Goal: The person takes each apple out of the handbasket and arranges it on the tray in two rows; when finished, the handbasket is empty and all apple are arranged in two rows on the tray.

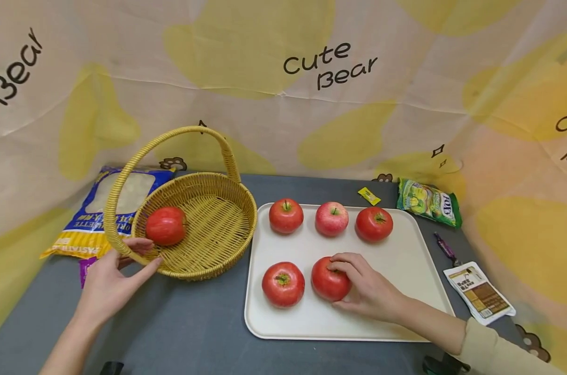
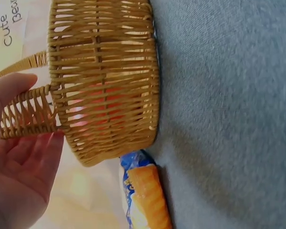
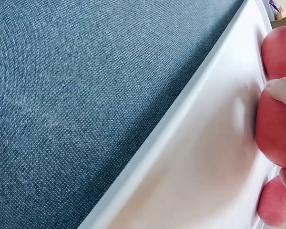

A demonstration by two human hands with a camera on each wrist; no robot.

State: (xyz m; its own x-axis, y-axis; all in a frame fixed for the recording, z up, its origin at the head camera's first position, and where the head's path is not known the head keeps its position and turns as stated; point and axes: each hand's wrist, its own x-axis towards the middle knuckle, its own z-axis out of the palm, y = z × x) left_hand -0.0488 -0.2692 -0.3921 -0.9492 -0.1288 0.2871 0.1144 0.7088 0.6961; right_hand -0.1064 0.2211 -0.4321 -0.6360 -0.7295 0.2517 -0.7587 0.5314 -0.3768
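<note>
A yellow wicker basket (image 1: 208,229) with a tall arched handle stands at the left, one red apple (image 1: 166,226) inside it. My left hand (image 1: 107,284) grips the base of the handle (image 2: 26,114), thumb on one side and fingers on the other. On the white tray (image 1: 419,271), my right hand (image 1: 369,289) holds a red apple (image 1: 327,278) at the front, with fingers over its top and thumb low on its side. Another red apple (image 1: 283,284) sits just left of it. Along the back of the tray lie three more apples, the middle apple (image 1: 331,219) paler.
A blue and yellow bag (image 1: 86,219) lies behind the basket, a purple packet (image 1: 86,270) beside it. Right of the tray are a green snack bag (image 1: 428,203), a purple wrapped stick (image 1: 446,247) and a white-brown pouch (image 1: 480,292). A small yellow packet (image 1: 369,196) lies behind the tray.
</note>
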